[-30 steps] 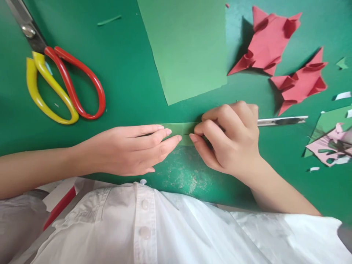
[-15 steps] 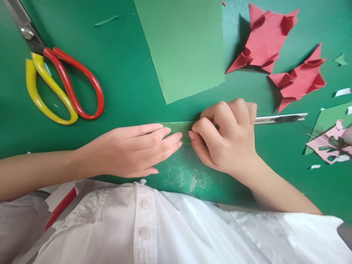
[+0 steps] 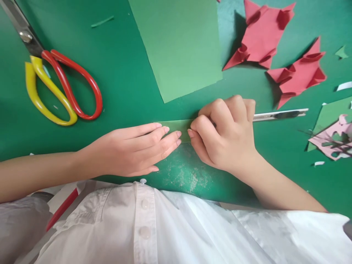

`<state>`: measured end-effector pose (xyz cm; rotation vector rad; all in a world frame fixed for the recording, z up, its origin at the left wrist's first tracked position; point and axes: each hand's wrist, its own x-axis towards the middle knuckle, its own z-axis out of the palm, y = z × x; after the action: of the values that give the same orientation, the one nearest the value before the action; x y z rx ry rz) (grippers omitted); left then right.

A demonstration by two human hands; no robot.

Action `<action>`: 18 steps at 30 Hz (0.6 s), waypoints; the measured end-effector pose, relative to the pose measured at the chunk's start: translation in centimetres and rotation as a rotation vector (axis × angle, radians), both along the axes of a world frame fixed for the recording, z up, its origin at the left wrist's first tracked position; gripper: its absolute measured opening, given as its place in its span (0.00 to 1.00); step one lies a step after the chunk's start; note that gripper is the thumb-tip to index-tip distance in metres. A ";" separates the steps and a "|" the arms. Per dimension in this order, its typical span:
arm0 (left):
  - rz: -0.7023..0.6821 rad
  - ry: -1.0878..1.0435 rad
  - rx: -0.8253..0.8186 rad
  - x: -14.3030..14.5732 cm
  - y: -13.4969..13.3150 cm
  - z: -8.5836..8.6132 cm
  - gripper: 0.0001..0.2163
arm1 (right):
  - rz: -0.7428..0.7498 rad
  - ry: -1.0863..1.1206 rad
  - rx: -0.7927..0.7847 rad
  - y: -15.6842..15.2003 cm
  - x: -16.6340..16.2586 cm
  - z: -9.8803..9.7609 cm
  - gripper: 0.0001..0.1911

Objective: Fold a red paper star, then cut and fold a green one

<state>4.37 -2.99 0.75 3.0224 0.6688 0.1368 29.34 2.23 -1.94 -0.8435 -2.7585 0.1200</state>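
My left hand (image 3: 137, 150) lies palm down with its fingers stretched out, their tips pressing on a narrow strip of green paper (image 3: 178, 125) on the table. Close to its right, my right hand (image 3: 225, 134) is curled into a grip, thumb and forefinger at the strip's right part. From behind its knuckles sticks out the silvery body of a craft knife (image 3: 280, 114), with a dark slider. The knife's blade end is hidden by the fingers. Above the hands rests a larger sheet of green paper (image 3: 181, 51).
Scissors (image 3: 71, 86) with red and yellow handles lie at the upper left. Two folded red paper figures (image 3: 264, 35) sit at the upper right. Cut pink paper (image 3: 331, 139) lies over green paper at the right edge. Small scraps are scattered about on the green table (image 3: 123, 80).
Both hands hold nearly the same pose on the strip. The whole view has shifted slightly, so the sheet and red figures appear a little higher and more to the left.
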 end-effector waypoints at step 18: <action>0.002 0.025 -0.012 0.1 -0.1 0.1 0.28 | -0.002 -0.030 0.079 0.0 -0.3 0.1 0.14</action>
<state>4.43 -3.05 0.90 3.0164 0.6728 0.0943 29.04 2.25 -1.80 -0.8342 -2.7700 -0.0019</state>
